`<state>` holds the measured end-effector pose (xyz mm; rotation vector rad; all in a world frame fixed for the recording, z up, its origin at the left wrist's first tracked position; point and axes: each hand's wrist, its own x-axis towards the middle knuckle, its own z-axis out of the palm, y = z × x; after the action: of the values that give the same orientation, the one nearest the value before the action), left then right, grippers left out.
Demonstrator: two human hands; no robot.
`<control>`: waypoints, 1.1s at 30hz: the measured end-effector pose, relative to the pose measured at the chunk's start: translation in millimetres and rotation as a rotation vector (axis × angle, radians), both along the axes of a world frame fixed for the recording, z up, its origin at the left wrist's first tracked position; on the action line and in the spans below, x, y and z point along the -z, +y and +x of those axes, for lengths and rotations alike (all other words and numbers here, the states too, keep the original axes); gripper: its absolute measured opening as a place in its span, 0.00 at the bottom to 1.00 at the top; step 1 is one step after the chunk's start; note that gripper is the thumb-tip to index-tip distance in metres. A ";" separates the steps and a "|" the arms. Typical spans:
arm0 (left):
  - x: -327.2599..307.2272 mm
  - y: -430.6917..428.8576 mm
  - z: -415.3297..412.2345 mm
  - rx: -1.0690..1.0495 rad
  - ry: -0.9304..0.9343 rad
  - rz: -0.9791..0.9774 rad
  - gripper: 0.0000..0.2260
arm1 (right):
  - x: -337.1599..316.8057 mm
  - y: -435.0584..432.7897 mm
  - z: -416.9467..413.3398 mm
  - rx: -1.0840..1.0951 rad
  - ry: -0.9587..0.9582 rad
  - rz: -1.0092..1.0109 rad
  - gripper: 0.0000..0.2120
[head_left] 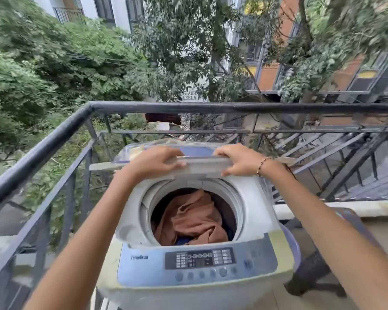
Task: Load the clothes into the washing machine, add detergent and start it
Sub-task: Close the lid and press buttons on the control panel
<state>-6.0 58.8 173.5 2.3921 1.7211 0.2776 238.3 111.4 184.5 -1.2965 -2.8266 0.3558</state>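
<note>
A white top-loading washing machine (253,204) with a blue control panel (199,262) stands in front of me on a balcony. Its folding lid (202,165) is raised at the back, its front edge roughly level. My left hand (157,162) grips the lid's left part and my right hand (235,158), with a beaded bracelet on the wrist, grips its right part. The drum is uncovered. Inside lie a brown cloth (193,220) and a bit of dark blue clothing (184,240) under it. No detergent container is in view.
A black metal railing (54,139) runs along the left and behind the machine. Beyond it are trees and buildings. A purple basket or tub (293,245) sits to the right of the machine, beside a dark object on the floor (311,271).
</note>
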 end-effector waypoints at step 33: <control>171.4 -66.6 27.7 0.025 0.119 -0.298 0.10 | 176.0 -84.7 8.8 0.140 -0.087 -0.319 0.10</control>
<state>21.7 -7.7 2.1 2.2478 1.6449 -0.1199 247.2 26.7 8.5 -1.5897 -2.8108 0.7903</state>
